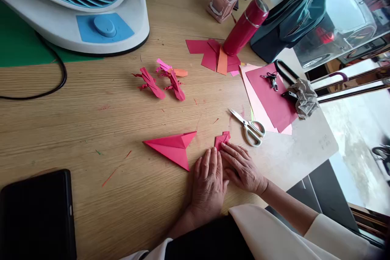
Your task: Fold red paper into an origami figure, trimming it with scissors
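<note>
Folded red paper (219,140) on table (115,207), both hands (209,185) touching it, loosely flattened; scissors (244,122) near

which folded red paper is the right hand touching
The small folded piece nearest the scissors, under the right hand. The larger pointed piece lies untouched to its left; the two frilled figures lie farther off, also untouched.

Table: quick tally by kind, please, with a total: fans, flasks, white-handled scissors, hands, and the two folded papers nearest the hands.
Fan: 1
Flask: 1
White-handled scissors: 1
Hands: 2 (left hand, right hand)
Folded papers nearest the hands: 2 (pointed piece, small piece)
Total: 7
</note>
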The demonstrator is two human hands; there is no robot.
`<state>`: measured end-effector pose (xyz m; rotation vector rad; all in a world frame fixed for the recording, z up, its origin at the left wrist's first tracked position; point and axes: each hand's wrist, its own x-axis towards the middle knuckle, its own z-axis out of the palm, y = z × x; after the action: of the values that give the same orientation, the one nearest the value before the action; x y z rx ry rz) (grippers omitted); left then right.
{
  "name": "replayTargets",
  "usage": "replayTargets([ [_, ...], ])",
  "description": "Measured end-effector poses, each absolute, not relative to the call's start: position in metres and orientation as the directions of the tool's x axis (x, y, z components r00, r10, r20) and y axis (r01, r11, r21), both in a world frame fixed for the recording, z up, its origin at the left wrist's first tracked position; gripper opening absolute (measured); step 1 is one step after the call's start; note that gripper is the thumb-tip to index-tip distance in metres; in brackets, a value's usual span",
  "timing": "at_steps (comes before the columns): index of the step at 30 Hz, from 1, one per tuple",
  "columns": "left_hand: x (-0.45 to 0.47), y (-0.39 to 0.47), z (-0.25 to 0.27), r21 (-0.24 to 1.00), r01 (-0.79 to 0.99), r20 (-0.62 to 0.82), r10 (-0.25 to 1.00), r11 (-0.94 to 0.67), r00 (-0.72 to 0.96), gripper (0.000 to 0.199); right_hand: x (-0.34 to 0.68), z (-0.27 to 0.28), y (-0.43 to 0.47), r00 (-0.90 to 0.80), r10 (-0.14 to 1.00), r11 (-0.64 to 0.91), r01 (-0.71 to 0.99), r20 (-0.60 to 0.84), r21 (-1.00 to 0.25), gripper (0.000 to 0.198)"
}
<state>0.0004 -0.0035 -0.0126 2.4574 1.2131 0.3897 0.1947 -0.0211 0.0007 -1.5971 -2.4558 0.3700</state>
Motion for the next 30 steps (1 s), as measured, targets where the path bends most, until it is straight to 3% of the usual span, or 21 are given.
replayTargets([
  [6,-0.008,-0.003,-0.013,0.328,0.751,0.082,0.809,-0.573,0.582,0.077,0.186,0.0,-0.021,-0.409,0.907,0.421,0.868,0.103,-0.262,0.061],
  [12,-0.012,0.006,-0.013,0.283,0.759,0.156,0.809,-0.587,0.567,0.052,0.191,0.003,0.023,-0.582,0.763,0.642,0.735,0.282,-0.219,0.04],
  [16,-0.015,0.012,-0.013,0.287,0.755,0.184,0.808,-0.589,0.56,0.048,0.195,0.0,0.047,-0.664,0.684,0.721,0.677,0.303,-0.147,0.027],
  [26,-0.022,0.021,-0.013,0.306,0.764,0.203,0.823,-0.568,0.531,0.047,0.176,-0.004,0.045,-0.602,0.714,0.69,0.691,0.359,-0.215,0.019],
  [30,-0.024,0.021,-0.014,0.315,0.768,0.198,0.83,-0.557,0.521,0.044,0.178,0.0,0.046,-0.532,0.786,0.615,0.722,0.314,-0.316,0.022],
])
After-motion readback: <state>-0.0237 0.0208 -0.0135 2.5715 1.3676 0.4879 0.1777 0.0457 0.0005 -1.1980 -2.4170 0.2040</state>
